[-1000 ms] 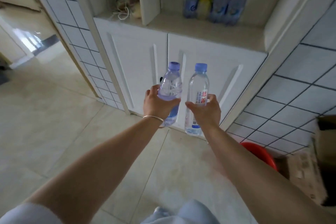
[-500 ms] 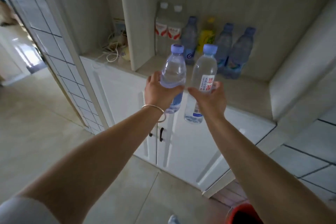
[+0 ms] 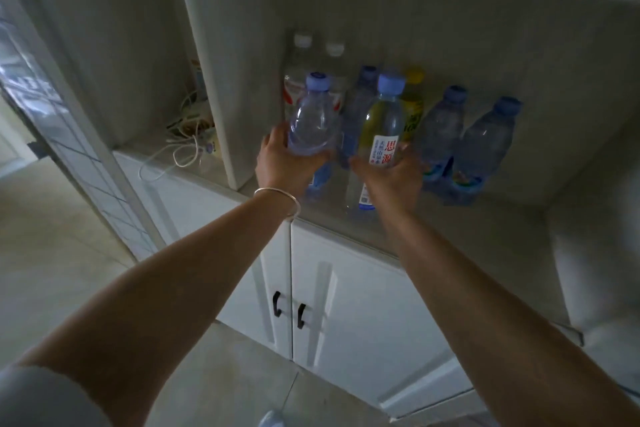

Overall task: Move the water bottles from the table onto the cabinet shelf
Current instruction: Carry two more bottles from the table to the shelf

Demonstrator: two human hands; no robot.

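Right now two water bottles sit at the centre of the frame, one in each hand. The left hand (image 3: 289, 163) has its fingers curled round the purple-tinted bottle (image 3: 313, 121), and the right hand (image 3: 389, 173) wraps the labelled bottle (image 3: 382, 135) with red characters. Both are upright over the front of the cabinet shelf (image 3: 450, 225); I cannot tell whether their bases touch it yet. Behind them, toward the upper centre, a row of bottles already stands against the back wall, a yellow bottle (image 3: 414, 104) among them. To set these down well, I would lower each straight onto the bare strip in front of that row, keep them vertical, and let go only once they stand steady. A loose cable (image 3: 173, 156) lies in the compartment at left.
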